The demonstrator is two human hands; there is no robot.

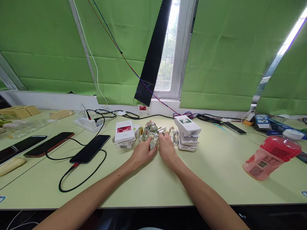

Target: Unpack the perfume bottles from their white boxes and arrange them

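Observation:
Side by side at the middle of the table are my left hand [144, 150] and my right hand [167, 149]. The fingers of my left hand curl round the lower part of a clear glass bottle [152, 128] with a rounded, faceted look. Small glass vials with gold and silver caps [141, 131] stand just left of it. My right hand is closed beside the glass bottle; what its fingers hold is hidden. More small clear vials [176, 137] are right behind it. White boxes with a red picture [124, 131] are stacked at the left, and another stack of white boxes [187, 125] rises at the right.
A phone on a black cable [90, 149] and two more phones lie left, near a white power strip [89, 124]. A pink drink bottle [272, 156] leans at the right. Black cables [209, 118] run along the back edge below green blinds [223, 57].

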